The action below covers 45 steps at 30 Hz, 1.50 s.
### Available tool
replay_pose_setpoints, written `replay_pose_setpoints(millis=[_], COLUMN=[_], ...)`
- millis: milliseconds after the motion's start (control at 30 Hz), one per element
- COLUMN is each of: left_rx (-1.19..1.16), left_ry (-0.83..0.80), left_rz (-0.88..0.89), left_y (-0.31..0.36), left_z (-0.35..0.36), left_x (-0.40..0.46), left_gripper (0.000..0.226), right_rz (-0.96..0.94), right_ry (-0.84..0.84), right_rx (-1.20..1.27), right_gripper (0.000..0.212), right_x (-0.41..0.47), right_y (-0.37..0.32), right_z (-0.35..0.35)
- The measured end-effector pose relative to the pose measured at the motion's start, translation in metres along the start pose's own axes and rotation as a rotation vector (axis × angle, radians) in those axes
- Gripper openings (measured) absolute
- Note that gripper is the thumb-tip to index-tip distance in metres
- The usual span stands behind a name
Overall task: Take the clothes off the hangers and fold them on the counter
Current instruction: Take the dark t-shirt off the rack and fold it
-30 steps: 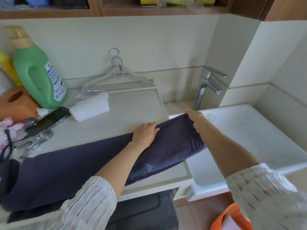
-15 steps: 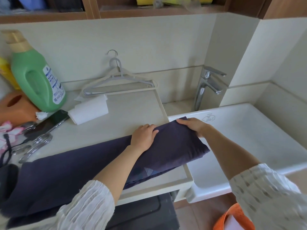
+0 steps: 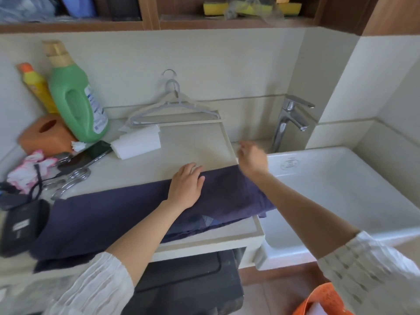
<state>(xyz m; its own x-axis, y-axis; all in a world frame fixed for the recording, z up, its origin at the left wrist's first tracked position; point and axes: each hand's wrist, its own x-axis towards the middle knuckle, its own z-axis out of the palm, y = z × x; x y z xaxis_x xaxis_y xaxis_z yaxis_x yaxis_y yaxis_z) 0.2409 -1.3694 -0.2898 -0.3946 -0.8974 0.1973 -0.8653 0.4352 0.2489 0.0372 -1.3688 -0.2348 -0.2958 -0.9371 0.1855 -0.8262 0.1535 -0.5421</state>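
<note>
Two hangers [image 3: 175, 110] lie stacked at the back of the counter [image 3: 186, 146], their hooks resting against the wall. Neither hanger carries clothing.

The navy garment [image 3: 109, 214] lies lengthwise along the front edge of the counter, folded into a long band. Its right end reaches the counter's right edge and slightly overhangs toward the sink [image 3: 341, 189]. A pale patch shows in a fold near the front edge.

Left hand [image 3: 186, 185]: palm down on the garment, fingers straight and together, fingertips reaching past the cloth's rear edge onto the bare counter. It presses flat and grips nothing.

Right hand [image 3: 252, 158]: above the rear right corner of the garment, just at the counter's edge beside the sink. It is motion-blurred; the fingers appear loosely curled, and whether they hold any cloth cannot be determined. The two hands are apart, with a stretch of garment between them.

Left of the garment: a green bottle [image 3: 75, 96], a yellow bottle [image 3: 38, 87] behind it, an orange tissue box [image 3: 45, 135], a white paper roll [image 3: 136, 142], a phone [image 3: 95, 151], scissors [image 3: 70, 180], and a black pouch [image 3: 20, 226] touching the garment's left end. A tap [image 3: 288, 119] stands behind the sink.
</note>
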Motion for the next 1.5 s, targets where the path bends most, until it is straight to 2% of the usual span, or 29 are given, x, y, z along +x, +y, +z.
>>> replay_pose_setpoints(millis=[67, 167, 300, 400, 433, 500, 600, 667, 733, 867, 1033, 1233, 1367, 1433, 1500], left_rx=[0.056, 0.175, 0.245, 0.234, 0.226, 0.217, 0.206, 0.112, -0.034, -0.146, -0.390, -0.667, -0.807, -0.913, -1.007], left_ry=[-0.011, -0.109, -0.119, -0.037, -0.013, -0.024, -0.095, -0.117, -0.173, -0.271, -0.247, -0.251, -0.219, -0.202, -0.254], left_rz=[-0.079, -0.329, -0.777, -0.932, -0.933, -0.929, -0.957, -1.004, -1.031, -1.074, -1.124, -0.991, -0.833, -0.804, -0.763], left_y=[-0.021, -0.072, -0.139, -0.157, -0.160, -0.160, -0.162, -0.167, -0.172, -0.170, -0.182, -0.168, -0.126, -0.105, -0.089], left_z=[-0.017, -0.036, -0.067, -0.079, -0.080, -0.086, -0.105, -0.117, -0.127, -0.137, -0.146, -0.181, -0.196, -0.190, -0.179], left_x=[-0.027, -0.072, -0.141, -0.167, -0.171, -0.175, -0.171, -0.167, -0.162, -0.157, -0.161, -0.149, -0.130, -0.120, -0.113], left_gripper=[0.046, 0.052, 0.060, 0.062, 0.061, 0.057, 0.058, 0.068, 0.076, 0.078, 0.083, 0.080, 0.036, 0.036, 0.042], right_rz=[-0.240, -0.387, -0.403, -0.305, -0.314, -0.462, -0.673, -0.686, -0.697, -0.705, -0.712, -0.756, -0.744, -0.738, -0.740], right_ry=[-0.236, -0.470, -0.462, -0.448, -0.439, -0.437, -0.556, -0.628, -0.625, -0.619, -0.619, -0.627, -0.613, -0.611, -0.606], right_rx=[-0.028, -0.205, -0.418, -0.478, -0.461, -0.355, -0.254, -0.309, -0.375, -0.404, -0.420, -0.463, -0.396, -0.371, -0.335], right_gripper=[0.044, 0.055, 0.066, 0.069, 0.070, 0.070, 0.066, 0.064, 0.064, 0.065, 0.067, 0.071, 0.079, 0.082, 0.085], right_x=[-0.033, -0.073, -0.086, -0.089, -0.091, -0.101, -0.119, -0.126, -0.128, -0.127, -0.128, -0.130, -0.130, -0.131, -0.131], right_y=[-0.040, -0.053, -0.041, -0.059, -0.069, -0.093, -0.120, -0.123, -0.120, -0.119, -0.120, -0.123, -0.127, -0.125, -0.125], right_z=[0.029, 0.065, 0.083, 0.088, 0.089, 0.095, 0.106, 0.115, 0.120, 0.122, 0.122, 0.122, 0.120, 0.119, 0.118])
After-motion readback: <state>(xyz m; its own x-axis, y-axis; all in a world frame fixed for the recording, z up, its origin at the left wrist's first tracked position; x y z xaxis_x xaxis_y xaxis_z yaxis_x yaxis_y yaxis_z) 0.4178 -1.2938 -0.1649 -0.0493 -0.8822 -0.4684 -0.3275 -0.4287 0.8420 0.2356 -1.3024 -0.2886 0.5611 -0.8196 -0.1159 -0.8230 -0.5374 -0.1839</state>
